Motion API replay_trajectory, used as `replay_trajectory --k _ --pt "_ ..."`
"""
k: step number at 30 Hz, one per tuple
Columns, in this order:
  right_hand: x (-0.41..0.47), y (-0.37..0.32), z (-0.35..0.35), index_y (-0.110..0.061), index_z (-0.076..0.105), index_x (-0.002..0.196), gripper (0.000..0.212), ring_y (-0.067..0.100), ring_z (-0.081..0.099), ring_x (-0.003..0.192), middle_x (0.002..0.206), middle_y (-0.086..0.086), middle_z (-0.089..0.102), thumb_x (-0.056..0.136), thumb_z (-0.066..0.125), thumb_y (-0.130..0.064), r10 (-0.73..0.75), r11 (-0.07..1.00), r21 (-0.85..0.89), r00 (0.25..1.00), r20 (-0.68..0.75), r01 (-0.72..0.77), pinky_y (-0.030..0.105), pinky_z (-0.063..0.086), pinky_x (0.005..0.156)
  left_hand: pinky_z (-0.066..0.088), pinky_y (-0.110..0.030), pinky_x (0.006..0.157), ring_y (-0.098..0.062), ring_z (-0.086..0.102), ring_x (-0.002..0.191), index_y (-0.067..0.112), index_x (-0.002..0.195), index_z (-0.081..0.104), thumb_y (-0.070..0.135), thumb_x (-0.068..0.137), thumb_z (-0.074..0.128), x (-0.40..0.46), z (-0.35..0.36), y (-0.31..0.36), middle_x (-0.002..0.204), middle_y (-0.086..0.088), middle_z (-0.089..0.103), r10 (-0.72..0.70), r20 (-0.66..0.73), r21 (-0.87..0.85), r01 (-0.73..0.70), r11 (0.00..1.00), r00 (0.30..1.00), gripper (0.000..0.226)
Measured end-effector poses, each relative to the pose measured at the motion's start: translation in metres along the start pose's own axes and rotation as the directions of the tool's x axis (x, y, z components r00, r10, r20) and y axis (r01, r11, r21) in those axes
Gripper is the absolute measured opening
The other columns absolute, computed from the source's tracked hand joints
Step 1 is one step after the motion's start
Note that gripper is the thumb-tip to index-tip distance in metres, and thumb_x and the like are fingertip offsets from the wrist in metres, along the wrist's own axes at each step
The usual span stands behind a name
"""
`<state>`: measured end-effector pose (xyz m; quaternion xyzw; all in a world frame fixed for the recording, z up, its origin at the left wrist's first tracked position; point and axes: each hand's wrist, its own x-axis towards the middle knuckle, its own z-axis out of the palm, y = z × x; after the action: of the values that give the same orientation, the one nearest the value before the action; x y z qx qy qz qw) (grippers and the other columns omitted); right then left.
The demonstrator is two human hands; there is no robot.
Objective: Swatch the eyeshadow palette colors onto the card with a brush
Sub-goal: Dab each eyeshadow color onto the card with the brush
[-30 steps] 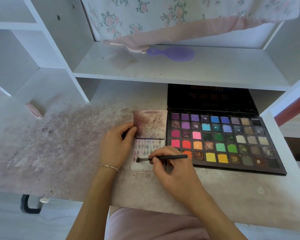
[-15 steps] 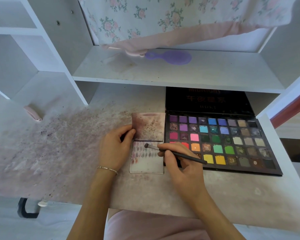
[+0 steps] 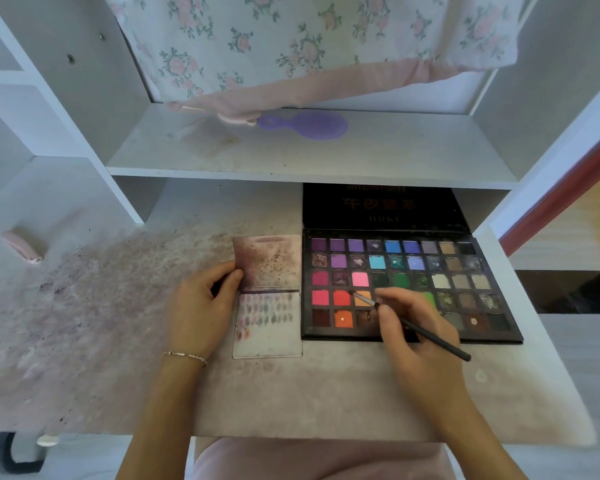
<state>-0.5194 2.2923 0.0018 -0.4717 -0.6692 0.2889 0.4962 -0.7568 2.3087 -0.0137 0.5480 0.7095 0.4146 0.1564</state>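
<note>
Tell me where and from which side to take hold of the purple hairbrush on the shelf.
Grip the purple hairbrush by its narrow handle, which points left, probably coming from above and the front. It lies flat on the shelf, so the broad oval head offers little to pinch. The pink cloth hem hangs at the handle's end and may need nudging aside.

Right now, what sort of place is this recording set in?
Probably a home dressing table or bedroom desk. White shelves stand over a powder-stained desk, a purple hairbrush lies on the shelf, floral cloth hangs above, and an eyeshadow palette lies open.
</note>
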Motion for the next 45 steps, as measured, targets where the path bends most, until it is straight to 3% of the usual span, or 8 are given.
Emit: replay_trajectory --k 6,15,18,21,25,29,41,45 --pt "-0.001 0.007 -0.015 -0.033 0.058 0.088 0.027 -0.006 0.058 0.087 0.087 -0.016 0.062 0.081 0.053 -0.008 0.052 0.998 -0.040 0.998 -0.031 -0.053 0.004 0.044 0.072 0.037 -0.024 0.067 -0.011 0.055 0.081 0.014 0.102 0.069 0.013 0.086 0.057 0.000 0.000 0.001 0.086 0.014 0.060 -0.004 -0.013 0.012 0.004 1.000 1.000 0.020" --pt "-0.006 0.008 -0.015 -0.031 0.053 0.073 0.017 0.006 0.057 0.063 0.071 -0.011 0.063 0.077 0.047 -0.016 0.168 0.986 0.008 0.986 -0.013 -0.168 0.008 0.042 0.054 0.034 -0.012 0.065 -0.010 0.054 0.080 0.010 0.100 0.069 0.011 0.087 0.057 -0.001 0.000 0.001 0.085 0.012 0.060 0.012 -0.012 0.029 -0.012 1.000 1.000 0.019" --pt "-0.005 0.006 -0.013 -0.030 0.053 0.074 0.020 -0.007 0.057 0.065 0.072 -0.025 0.063 0.079 0.050 -0.012 0.161 0.987 -0.009 0.985 0.068 -0.161 0.002 0.038 0.053 0.035 -0.015 0.065 -0.010 0.054 0.080 0.009 0.099 0.069 0.010 0.087 0.057 -0.002 0.000 0.002 0.084 0.010 0.060 0.011 -0.014 0.019 -0.011 1.000 1.000 0.018" --pt "-0.005 0.008 -0.012 -0.031 0.053 0.072 0.033 -0.012 0.055 0.067 0.062 -0.016 0.059 0.081 0.055 0.000 0.167 0.985 -0.051 0.982 0.089 -0.163 0.000 0.037 0.055 0.035 -0.015 0.064 -0.010 0.055 0.081 0.010 0.099 0.069 0.011 0.087 0.056 -0.002 0.000 0.002 0.086 0.011 0.060 0.014 -0.015 0.017 -0.014 1.000 1.000 0.018" --pt "-0.004 0.008 -0.011 -0.031 0.053 0.070 0.018 -0.009 0.055 0.065 0.062 -0.018 0.060 0.074 0.049 -0.014 0.176 0.984 -0.048 0.983 0.043 -0.174 0.001 0.036 0.052 0.039 -0.022 0.067 -0.012 0.056 0.081 0.010 0.099 0.070 0.011 0.087 0.056 -0.001 0.000 0.002 0.085 0.011 0.061 0.009 -0.014 0.006 -0.009 1.000 1.000 0.018" --pt "-0.003 0.006 -0.010 -0.033 0.053 0.070 0.020 -0.011 0.055 0.065 0.061 -0.017 0.056 0.074 0.049 -0.015 0.164 0.986 -0.049 0.985 0.048 -0.161 0.000 0.036 0.053 0.036 -0.009 0.068 -0.008 0.054 0.078 0.012 0.098 0.070 0.011 0.087 0.056 -0.002 0.000 0.002 0.083 0.016 0.059 0.003 -0.017 -0.002 -0.003 1.000 1.000 0.018" --pt "-0.003 0.008 -0.011 -0.033 0.052 0.071 0.018 -0.006 0.054 0.060 0.062 -0.021 0.059 0.075 0.048 -0.015 0.174 0.985 -0.020 0.985 0.018 -0.174 0.002 0.036 0.051 0.038 -0.018 0.066 -0.012 0.055 0.082 0.010 0.099 0.069 0.012 0.087 0.057 -0.001 0.002 -0.001 0.088 0.013 0.059 0.007 -0.025 0.012 -0.006 1.000 1.000 0.018" --pt "-0.003 0.007 -0.012 -0.034 0.051 0.078 0.020 -0.001 0.056 0.067 0.073 -0.022 0.060 0.078 0.049 -0.013 0.149 0.988 0.020 0.988 0.037 -0.150 0.006 0.041 0.056 0.037 -0.018 0.067 -0.011 0.054 0.083 0.010 0.102 0.069 0.011 0.086 0.057 -0.001 0.002 0.000 0.088 0.012 0.059 0.009 -0.034 0.010 -0.009 1.000 0.999 0.019"
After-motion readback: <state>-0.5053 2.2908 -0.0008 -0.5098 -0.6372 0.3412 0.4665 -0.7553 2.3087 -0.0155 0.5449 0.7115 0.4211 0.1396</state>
